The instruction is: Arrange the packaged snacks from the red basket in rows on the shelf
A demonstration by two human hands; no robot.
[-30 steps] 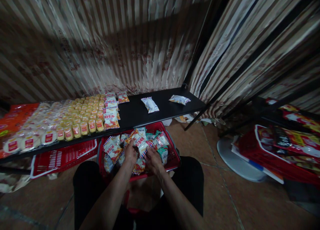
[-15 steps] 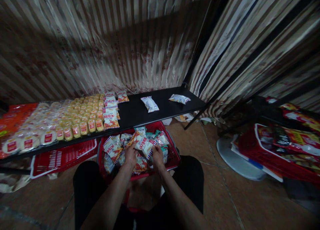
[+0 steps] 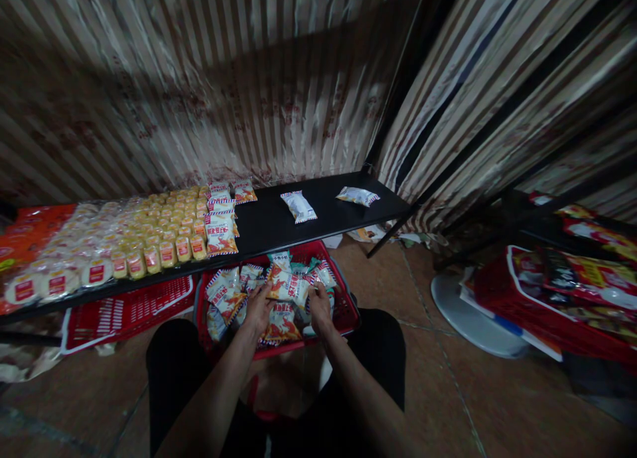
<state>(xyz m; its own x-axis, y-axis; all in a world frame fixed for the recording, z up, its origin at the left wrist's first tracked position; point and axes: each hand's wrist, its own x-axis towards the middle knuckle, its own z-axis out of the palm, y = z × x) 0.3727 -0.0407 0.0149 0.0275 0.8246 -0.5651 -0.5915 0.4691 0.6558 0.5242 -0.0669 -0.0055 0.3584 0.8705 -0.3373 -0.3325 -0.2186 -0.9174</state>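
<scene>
A white and orange snack bag [image 3: 283, 284] is held over the red basket [image 3: 352, 317], lying fairly level. My left hand [image 3: 257, 310] is closed on its left end. At the right end, my right hand [image 3: 320, 307] pinches the bag's edge, though its fingertips are partly hidden. Several similar snack bags [image 3: 226, 293] and some green-trimmed packets fill the basket below, among them an orange snack bag [image 3: 281, 322] just under the held one. The basket stands between my knees, against the low black shelf [image 3: 263, 227].
On the shelf stand rows of small yellow packaged cakes [image 3: 166, 253], round wrapped cakes [image 3: 60, 284] and stacked snack bags [image 3: 221, 235]. Two single bags lie apart, one snack bag [image 3: 298, 206] and another bag [image 3: 357, 196]. Another red basket [image 3: 129, 312] sits below left; a filled basket [image 3: 497, 292] is right.
The held snack bag has turned flatter and its print now runs more level. My right hand has shifted slightly to the right; the shelf goods have not moved.
</scene>
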